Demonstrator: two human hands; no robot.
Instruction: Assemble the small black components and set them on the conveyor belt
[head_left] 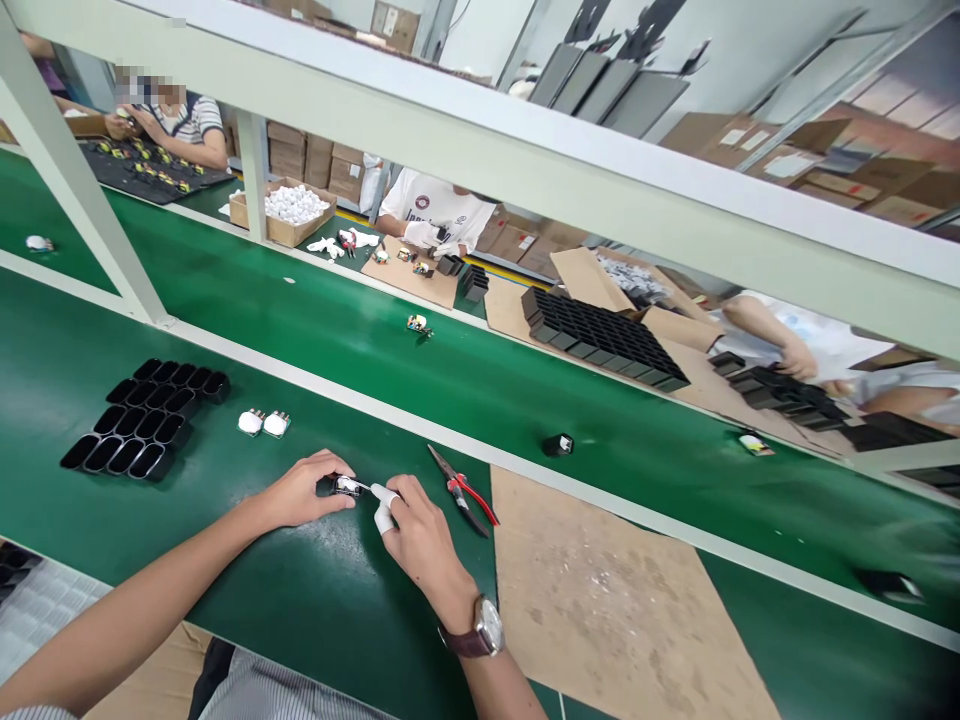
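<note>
The left hand (311, 490) holds a small case (346, 487) with a white part at its opening, above the tabletop (300, 600); its fingers are narrow around the case, seemingly to keep it steady from both sides. The right hand (421, 535) is brought close from the other side, its fingers bent, with white covers (384, 500) on two of them, perhaps for protection. A thin pale piece (365, 487) reaches from these fingers to the case, but whether they really pinch it, one cannot tell. The empty cases (127, 425) stand in rows with openings upward, probably for easy taking, and two white-topped parts (262, 424) lie between them and the left hand. The pliers (457, 485) lie just beside the right hand, perhaps to be within its reach. The inside of the held case is too small to make out, the left fingers partly cover it, and the dark case (891, 585) at far right is blurred.
</note>
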